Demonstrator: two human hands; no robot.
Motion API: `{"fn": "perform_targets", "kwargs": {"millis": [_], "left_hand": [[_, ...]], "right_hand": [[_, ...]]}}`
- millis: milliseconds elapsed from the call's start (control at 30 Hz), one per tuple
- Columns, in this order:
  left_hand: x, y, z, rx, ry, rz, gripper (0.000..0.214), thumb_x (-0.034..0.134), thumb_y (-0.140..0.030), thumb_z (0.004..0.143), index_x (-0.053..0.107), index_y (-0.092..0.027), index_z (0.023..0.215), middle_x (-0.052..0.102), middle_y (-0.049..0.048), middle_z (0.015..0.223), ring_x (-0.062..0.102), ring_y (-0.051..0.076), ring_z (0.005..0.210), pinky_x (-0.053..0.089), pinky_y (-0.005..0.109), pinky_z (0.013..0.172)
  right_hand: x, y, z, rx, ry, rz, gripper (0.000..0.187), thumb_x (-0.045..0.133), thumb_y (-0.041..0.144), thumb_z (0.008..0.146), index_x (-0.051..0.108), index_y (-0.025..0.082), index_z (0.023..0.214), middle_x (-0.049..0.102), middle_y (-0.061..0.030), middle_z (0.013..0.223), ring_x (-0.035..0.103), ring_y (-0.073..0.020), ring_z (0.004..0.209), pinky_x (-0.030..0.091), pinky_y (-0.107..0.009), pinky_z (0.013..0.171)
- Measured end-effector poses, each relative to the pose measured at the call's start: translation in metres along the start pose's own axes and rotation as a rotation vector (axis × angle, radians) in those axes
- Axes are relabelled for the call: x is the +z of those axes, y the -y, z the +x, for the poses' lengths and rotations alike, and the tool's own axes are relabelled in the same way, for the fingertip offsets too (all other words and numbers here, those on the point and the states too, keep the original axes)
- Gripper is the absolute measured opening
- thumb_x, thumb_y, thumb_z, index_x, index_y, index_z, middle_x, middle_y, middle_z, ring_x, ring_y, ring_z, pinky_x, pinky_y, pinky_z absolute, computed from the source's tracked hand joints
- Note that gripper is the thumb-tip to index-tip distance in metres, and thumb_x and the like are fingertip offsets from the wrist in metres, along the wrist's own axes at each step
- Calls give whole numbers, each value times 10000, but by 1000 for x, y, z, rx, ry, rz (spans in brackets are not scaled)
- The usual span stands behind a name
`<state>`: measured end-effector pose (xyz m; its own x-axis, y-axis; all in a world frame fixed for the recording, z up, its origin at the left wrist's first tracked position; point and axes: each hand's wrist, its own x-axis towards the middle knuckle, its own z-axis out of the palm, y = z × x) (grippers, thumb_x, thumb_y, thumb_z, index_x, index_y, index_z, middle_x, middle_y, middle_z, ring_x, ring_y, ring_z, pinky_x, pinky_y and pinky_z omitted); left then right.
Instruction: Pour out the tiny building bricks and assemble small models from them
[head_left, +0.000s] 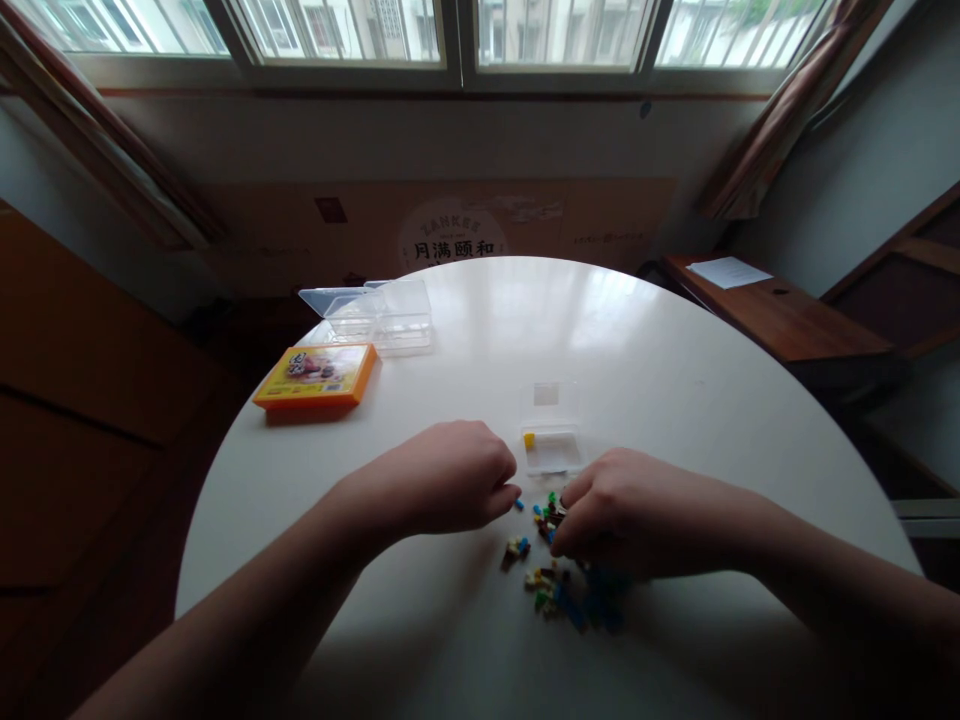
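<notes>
A: We're low over the white table (pixel 675 350). The left hand (pixel 450 480) is curled, fingertips at a blue brick (pixel 517 503); gripped or not, we can't tell.

B: The right hand (pixel 622 510) is bunched over the brick pile (pixel 551 580), its grip hidden from us. We count one yellow brick (pixel 529 439) in the small clear box (pixel 553 450); the rest lies loose.

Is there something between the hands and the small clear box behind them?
Nothing visible does. Only bare table separates the box from the left hand and the right hand; the loose bricks lie nearer the person.
</notes>
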<state>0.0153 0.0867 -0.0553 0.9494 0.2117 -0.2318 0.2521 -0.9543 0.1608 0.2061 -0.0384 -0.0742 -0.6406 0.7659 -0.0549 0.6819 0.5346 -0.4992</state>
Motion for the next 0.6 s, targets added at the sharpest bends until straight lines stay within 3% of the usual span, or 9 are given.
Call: {"fn": "perform_targets", "kwargs": {"millis": [267, 433, 600], "left_hand": [[1, 4, 3, 7, 14, -34, 273, 559, -334, 863, 633, -191, 642, 622, 27, 633, 493, 148, 549, 313, 292, 520], [1, 5, 2, 8, -3, -27, 291, 553, -344, 872, 627, -190, 636, 612, 26, 628, 486, 148, 558, 301, 293, 521], [0, 5, 3, 0, 5, -28, 288, 560, -341, 875, 642, -191, 644, 604, 23, 623, 482, 147, 552, 305, 292, 525]], "right_hand": [[3, 0, 0, 14, 36, -1, 188, 557, 140, 842, 716, 238, 857, 655, 22, 761, 520, -96, 664, 313, -235, 615], [2, 3, 1, 96, 10, -30, 153, 554, 132, 824, 662, 210, 749, 652, 23, 757, 504, -94, 650, 309, -228, 608], [1, 5, 1, 85, -19, -80, 160, 535, 151, 846, 585, 194, 700, 617, 29, 731, 464, -82, 628, 291, -223, 592]]}}
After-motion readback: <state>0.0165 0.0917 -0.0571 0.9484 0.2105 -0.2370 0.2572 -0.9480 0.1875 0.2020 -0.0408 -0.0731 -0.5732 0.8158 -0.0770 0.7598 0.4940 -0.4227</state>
